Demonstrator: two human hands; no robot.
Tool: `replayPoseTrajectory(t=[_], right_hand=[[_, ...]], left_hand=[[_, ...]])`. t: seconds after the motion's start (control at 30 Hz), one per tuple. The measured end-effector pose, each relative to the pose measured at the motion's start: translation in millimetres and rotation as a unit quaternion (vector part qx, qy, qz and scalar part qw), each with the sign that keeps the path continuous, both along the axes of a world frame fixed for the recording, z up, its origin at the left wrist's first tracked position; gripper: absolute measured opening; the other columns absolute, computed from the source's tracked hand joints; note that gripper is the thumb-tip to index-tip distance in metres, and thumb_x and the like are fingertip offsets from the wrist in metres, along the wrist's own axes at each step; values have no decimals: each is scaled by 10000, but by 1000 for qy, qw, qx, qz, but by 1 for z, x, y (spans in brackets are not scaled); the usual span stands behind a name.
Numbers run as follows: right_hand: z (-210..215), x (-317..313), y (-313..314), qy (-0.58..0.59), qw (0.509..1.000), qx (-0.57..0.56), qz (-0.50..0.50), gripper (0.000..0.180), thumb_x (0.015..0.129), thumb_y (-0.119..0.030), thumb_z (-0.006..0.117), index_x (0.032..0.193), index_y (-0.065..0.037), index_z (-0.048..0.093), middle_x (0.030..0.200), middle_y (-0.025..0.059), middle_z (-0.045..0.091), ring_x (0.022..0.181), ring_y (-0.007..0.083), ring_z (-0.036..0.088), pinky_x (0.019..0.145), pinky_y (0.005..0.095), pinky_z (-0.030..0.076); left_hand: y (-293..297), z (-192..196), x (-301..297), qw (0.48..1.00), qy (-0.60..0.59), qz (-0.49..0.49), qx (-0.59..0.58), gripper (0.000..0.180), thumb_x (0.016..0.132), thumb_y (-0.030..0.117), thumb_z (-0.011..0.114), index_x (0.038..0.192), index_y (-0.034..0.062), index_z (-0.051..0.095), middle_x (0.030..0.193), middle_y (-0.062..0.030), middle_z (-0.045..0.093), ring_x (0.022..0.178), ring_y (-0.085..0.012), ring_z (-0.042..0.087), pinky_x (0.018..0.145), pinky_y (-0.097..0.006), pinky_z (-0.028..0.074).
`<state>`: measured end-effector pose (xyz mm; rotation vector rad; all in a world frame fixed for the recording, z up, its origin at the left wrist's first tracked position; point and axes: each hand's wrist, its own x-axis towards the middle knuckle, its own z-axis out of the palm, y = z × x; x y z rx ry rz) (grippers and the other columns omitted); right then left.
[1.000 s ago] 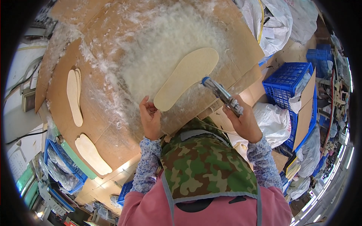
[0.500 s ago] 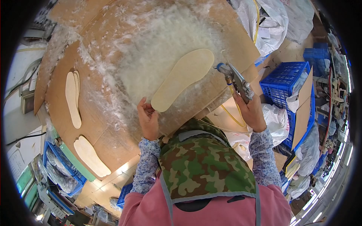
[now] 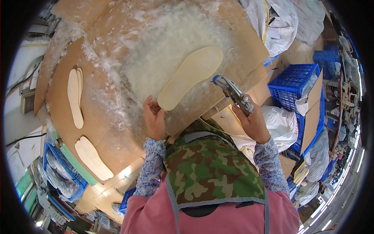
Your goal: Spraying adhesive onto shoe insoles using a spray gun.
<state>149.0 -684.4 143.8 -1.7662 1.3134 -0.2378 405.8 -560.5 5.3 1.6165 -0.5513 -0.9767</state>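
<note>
A pale cream insole [image 3: 189, 77] slants over the cardboard sheet [image 3: 113, 91], its heel end toward me. My left hand [image 3: 154, 119] pinches that near end between thumb and fingers. In my right hand [image 3: 252, 120] is a metal spray gun [image 3: 233, 92], gripped by its handle. The gun's blue nozzle points at the right edge of the insole and stays apart from it. Whitish overspray and fluffy strands coat the cardboard around and beneath the insole.
Two small stacks of insoles [image 3: 74, 98] lie on the cardboard at the left. Blue crates [image 3: 292, 87] stand on the right, near white plastic bags [image 3: 278, 126]. Another blue crate [image 3: 64, 171] is at the lower left. A yellow hose [image 3: 267, 23] runs over a bag at the upper right.
My right hand and the spray gun have moved left and slightly toward me along the insole's right edge. The left hand keeps its pinch, and the insole has shifted only slightly.
</note>
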Motion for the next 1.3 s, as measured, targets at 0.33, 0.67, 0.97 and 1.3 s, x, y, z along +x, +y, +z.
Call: replayPoseTrajectory(t=[0.33,0.67,0.97,1.3], right_hand=[[9,13,19,-7,999,12,36,230,876,-98,621,1068,-15,525,813,178,608,720,305,603,656,352,473],[-10,4,13,-26,997,-66,41,243,878,-118,626,1074,3,548,809,169,620,722,292,601,670,346,466],[-19,-31,-15,-17,994,-59,-89,268,881,-94,593,1123,19,569,770,50,591,646,144,493,573,320,406],[-4,-5,-7,-166,985,43,-18,376,948,-63,502,1315,1,450,1115,80,612,484,-8,343,399,170,252]], left_hand=[[-1,3,0,1000,10,2,-3,517,864,-50,484,1356,6,334,1072,-115,514,879,-156,537,779,-282,472],[-5,-6,0,1000,-13,-16,-6,541,846,-42,492,1358,8,326,1092,-121,515,911,-161,547,768,-276,472],[-15,24,-4,1000,-15,-10,5,509,786,-67,474,1281,50,457,1056,-84,539,856,-132,549,713,-264,480],[127,119,78,929,90,296,-203,462,791,-61,473,1230,74,515,1208,-44,551,967,-116,553,794,-257,471]])
